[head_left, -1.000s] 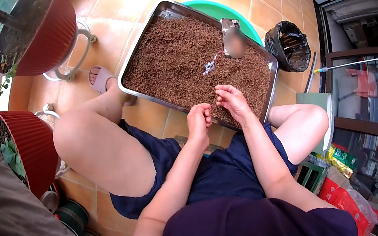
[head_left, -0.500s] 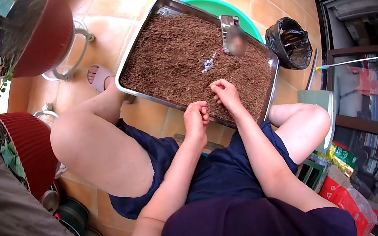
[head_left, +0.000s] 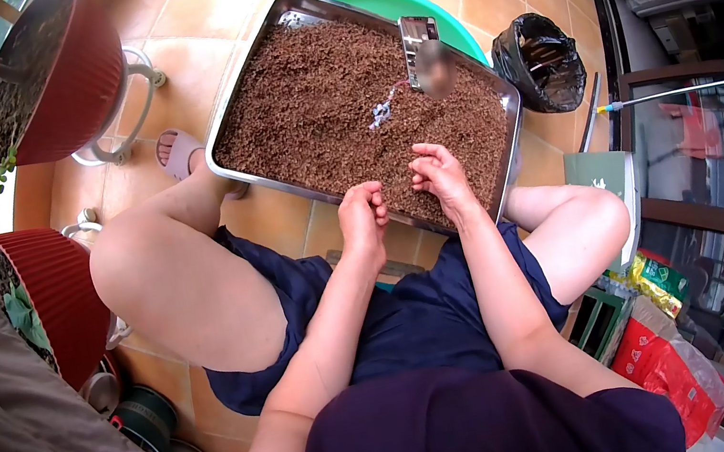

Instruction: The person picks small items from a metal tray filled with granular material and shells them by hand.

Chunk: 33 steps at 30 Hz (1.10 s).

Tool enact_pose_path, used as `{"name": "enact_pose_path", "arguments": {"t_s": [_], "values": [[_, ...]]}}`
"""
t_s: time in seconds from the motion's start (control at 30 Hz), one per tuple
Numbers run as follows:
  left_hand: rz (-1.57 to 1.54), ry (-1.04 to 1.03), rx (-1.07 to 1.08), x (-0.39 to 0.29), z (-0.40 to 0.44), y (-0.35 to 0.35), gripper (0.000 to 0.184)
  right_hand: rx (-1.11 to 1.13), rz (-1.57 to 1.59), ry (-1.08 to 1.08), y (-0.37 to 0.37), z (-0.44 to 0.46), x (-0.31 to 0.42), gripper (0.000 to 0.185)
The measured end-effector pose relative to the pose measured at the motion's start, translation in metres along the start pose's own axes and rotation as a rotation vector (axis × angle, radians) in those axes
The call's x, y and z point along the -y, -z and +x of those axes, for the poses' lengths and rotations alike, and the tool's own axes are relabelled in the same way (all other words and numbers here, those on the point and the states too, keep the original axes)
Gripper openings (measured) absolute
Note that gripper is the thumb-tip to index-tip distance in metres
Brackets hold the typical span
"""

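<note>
A metal tray (head_left: 272, 184) full of brown granular material (head_left: 301, 101) lies between my knees. My left hand (head_left: 363, 216) is over the tray's near edge, its fingers curled and pinched together; anything between them is too small to name. Just right of it, my right hand (head_left: 441, 177) hangs over the material with thumb and fingertips close together, and what they hold cannot be made out. The two hands are apart. A small whitish-blue item (head_left: 382, 111) lies on the material beyond my hands. Near the tray's far right edge is a phone (head_left: 417, 37), partly blurred.
A green basin (head_left: 395, 2) shows behind the tray. To the right stands a bin with a black bag (head_left: 537, 64). Red planters (head_left: 61, 85) are at the left, with grey cloth (head_left: 49, 426) below. Red and yellow packages (head_left: 663, 367) lie at the lower right.
The tray and surroundings have shifted slightly left and up in view. My right hand moved away from the tray's middle, then slightly back to the right; my left hand rose a little.
</note>
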<state>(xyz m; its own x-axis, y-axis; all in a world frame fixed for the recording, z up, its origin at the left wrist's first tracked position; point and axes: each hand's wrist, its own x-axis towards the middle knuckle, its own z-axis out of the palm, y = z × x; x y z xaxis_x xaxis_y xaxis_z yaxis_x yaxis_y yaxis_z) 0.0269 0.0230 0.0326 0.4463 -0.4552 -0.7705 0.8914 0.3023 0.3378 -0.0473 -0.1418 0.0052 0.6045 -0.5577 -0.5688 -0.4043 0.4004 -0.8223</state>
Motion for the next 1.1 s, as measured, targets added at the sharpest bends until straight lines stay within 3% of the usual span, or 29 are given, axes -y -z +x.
{"name": "enact_pose_path", "arguments": {"t_s": [0.1, 0.3, 0.47, 0.7, 0.9, 1.0, 1.1], "values": [[0.001, -0.005, -0.019, 0.000, 0.002, 0.000, 0.011, 0.022, -0.124, 0.011, 0.001, 0.000, -0.002, 0.031], [0.081, -0.006, -0.001, 0.003, 0.006, 0.001, 0.015, 0.114, -0.041, -0.038, -0.008, -0.010, 0.011, 0.030], [0.358, -0.069, 0.105, 0.010, 0.005, -0.007, 0.016, 0.140, -0.026, 0.083, -0.017, -0.023, 0.023, 0.028], [0.232, -0.033, 0.160, 0.016, 0.012, -0.007, 0.017, 0.150, -0.137, 0.258, -0.028, -0.036, 0.019, 0.024], [0.399, -0.128, 0.083, 0.018, 0.015, -0.003, 0.021, 0.116, -0.291, 0.357, -0.035, -0.038, 0.015, 0.015], [0.593, -0.410, 0.068, 0.027, 0.027, 0.002, 0.023, 0.165, -0.271, 0.324, -0.031, -0.033, 0.011, 0.014], [0.869, -0.543, 0.020, 0.023, 0.022, 0.002, 0.024, 0.196, -0.144, 0.165, -0.031, -0.033, 0.013, 0.011]]}}
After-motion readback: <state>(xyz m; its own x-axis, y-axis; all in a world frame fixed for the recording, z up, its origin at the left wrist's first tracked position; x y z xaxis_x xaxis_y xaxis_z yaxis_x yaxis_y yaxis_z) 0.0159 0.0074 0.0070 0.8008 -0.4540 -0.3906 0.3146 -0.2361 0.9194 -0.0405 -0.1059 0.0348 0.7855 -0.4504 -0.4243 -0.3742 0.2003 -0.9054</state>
